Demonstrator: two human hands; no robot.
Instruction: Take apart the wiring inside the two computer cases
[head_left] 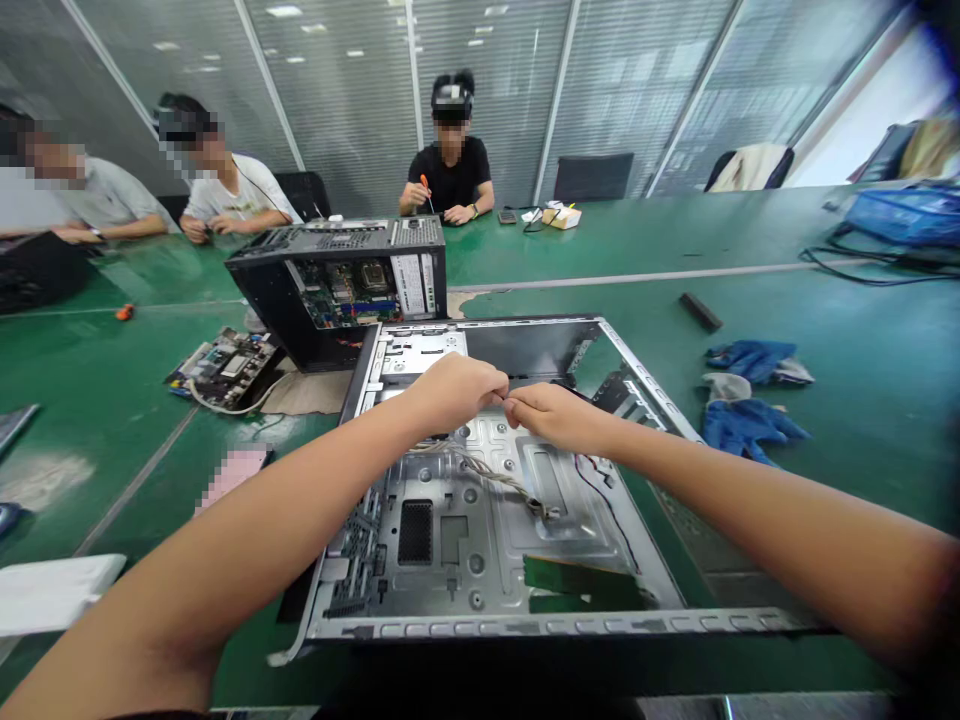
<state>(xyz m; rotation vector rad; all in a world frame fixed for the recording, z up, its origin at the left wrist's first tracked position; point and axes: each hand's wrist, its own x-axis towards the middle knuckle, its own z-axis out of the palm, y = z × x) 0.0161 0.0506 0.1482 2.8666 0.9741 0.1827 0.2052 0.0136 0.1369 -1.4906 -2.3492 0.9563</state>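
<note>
An open computer case [480,590] lies on its side in front of me, its bare metal inside facing up. Over its middle, my left hand [459,388] and my right hand [551,415] meet fingertip to fingertip, both closed in a pinch. Whatever they hold, if anything, is too small or hidden by the fingers. Below them a twisted bundle of pale cables [499,478] runs across the case floor. A thin dark wire [616,520] lies to its right. At the near right inside the case rests a green circuit board [577,578].
Behind stands another computer tower [262,290], its motherboard exposed. A loose motherboard [229,365] is left of it. Blue gloves [750,425] and a dark bar [700,311] lie to the right. Across the table a person [450,170] holds an orange screwdriver; two people sit left.
</note>
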